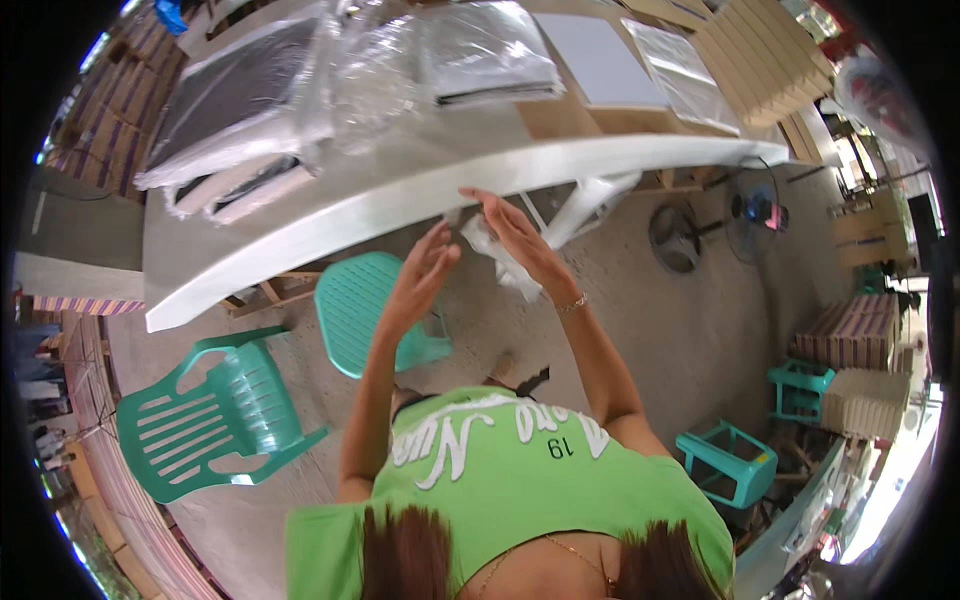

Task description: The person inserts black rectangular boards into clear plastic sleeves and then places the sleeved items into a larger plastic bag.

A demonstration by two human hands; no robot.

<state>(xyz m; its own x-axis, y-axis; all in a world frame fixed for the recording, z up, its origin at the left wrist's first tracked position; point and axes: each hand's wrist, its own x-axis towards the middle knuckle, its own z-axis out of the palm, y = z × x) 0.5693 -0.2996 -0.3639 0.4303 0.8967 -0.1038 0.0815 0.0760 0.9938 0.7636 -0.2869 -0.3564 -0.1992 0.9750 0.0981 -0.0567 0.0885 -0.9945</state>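
Both my hands are raised just in front of the table's near edge, a short distance apart. My left hand [424, 272] has its fingers loosely stretched and a little apart, above the green stool. My right hand [515, 238] reaches toward the table edge with its fingers extended. Crumpled clear plastic film [500, 265] shows beneath and beside the right hand; whether the palm touches it I cannot tell. A long table [400, 205] with a pale front edge spans the view ahead. On it lie plastic-wrapped dark flat panels [240, 90] and another wrapped stack [490, 55].
A green plastic stool [360, 310] and a green armchair [215, 415] stand at left. White flat sheets [600, 60] and stacked cardboard [765, 60] lie at the far right of the table. A fan [755, 210] stands on the right, with turquoise stools [730, 465] nearer me.
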